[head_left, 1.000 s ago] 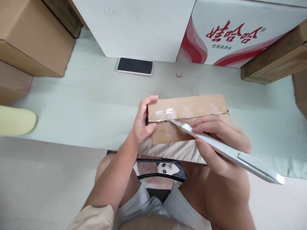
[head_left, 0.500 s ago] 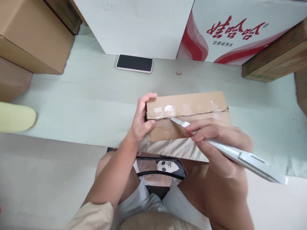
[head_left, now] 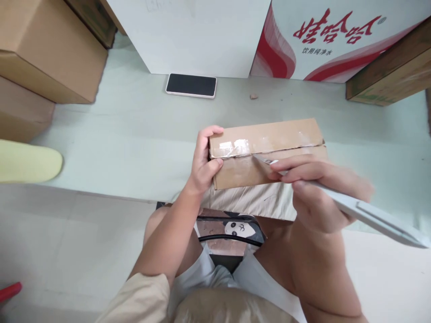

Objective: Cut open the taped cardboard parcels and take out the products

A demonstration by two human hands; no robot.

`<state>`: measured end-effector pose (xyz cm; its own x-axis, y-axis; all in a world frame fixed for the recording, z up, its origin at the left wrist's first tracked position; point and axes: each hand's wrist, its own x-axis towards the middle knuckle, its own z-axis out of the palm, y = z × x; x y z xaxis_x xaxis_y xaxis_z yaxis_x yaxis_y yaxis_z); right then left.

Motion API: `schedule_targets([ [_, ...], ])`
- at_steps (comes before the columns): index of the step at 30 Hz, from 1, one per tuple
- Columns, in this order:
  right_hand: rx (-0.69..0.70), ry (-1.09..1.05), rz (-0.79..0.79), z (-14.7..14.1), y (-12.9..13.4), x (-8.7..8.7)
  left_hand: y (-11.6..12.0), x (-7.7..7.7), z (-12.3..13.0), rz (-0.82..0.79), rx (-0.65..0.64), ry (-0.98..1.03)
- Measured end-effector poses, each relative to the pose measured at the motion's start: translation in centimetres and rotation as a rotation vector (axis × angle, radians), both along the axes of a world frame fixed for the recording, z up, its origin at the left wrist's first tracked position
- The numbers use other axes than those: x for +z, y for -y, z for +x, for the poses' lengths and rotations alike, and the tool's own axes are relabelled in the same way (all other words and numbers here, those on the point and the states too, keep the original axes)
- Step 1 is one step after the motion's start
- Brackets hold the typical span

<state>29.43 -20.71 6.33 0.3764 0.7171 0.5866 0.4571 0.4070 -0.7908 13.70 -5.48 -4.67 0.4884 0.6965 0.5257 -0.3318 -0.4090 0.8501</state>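
Observation:
A small brown cardboard box (head_left: 266, 137) with clear tape along its middle seam is near the table's front edge. My left hand (head_left: 205, 161) grips its left end, fingers behind and thumb on the front part. In my right hand (head_left: 316, 188) is a white utility knife (head_left: 367, 211), its handle extending to the lower right. The knife's blade tip touches the box at the seam, a little left of the middle. The right end of the box is partly hidden behind my right hand.
A phone (head_left: 191, 85) lies on the pale green table (head_left: 128, 148), with a small brown scrap (head_left: 253, 96) to its right. White boxes (head_left: 202, 40) stand at the back. Brown cartons (head_left: 63, 49) flank both sides. A yellow-green object (head_left: 30, 161) is at left.
The knife blade has moved rightward along the seam with my right hand. My left hand still grips the box, and the whole view has shifted slightly.

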Motion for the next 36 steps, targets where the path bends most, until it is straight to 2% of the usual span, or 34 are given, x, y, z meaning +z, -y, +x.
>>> schedule_targets([
  [2, -0.012, 0.010, 0.072, 0.3, -0.1, -0.3, -0.1, -0.1, 0.0, 0.015, -0.004, 0.008],
  [6, 0.010, 0.037, 0.038, 0.6, -0.3, -0.3, -0.4, -0.1, 0.0, 0.029, -0.005, 0.009],
  [15, 0.027, -0.059, 0.143, 1.1, 0.5, -0.3, -0.5, 0.1, -0.1, 0.037, -0.009, 0.014],
  [17, -0.049, -0.104, 0.252, 2.2, 0.9, -0.7, -0.5, 0.2, 0.0, 0.018, -0.003, 0.014],
  [20, -0.362, -0.206, 0.390, 3.8, 0.7, -1.3, -0.5, 0.1, 0.2, -0.004, -0.001, 0.040],
  [22, -0.557, -0.295, 0.321, 4.5, 0.4, -2.0, -0.6, 0.0, 0.4, -0.002, 0.001, 0.057],
  [23, -0.595, -0.306, 0.264, 4.7, 0.2, -2.4, -0.7, -0.1, 0.5, 0.003, 0.002, 0.061],
  [27, -0.488, -0.145, -0.079, 4.9, 0.4, -4.3, -0.9, -0.2, 0.6, 0.018, -0.005, 0.058],
  [29, -0.431, -0.095, -0.192, 5.0, 0.7, -5.0, -0.9, -0.2, 0.6, 0.020, -0.018, 0.047],
  [36, -0.398, -0.194, -0.270, 5.2, 0.6, -4.9, -0.8, -0.2, 0.5, 0.056, -0.017, 0.018],
])
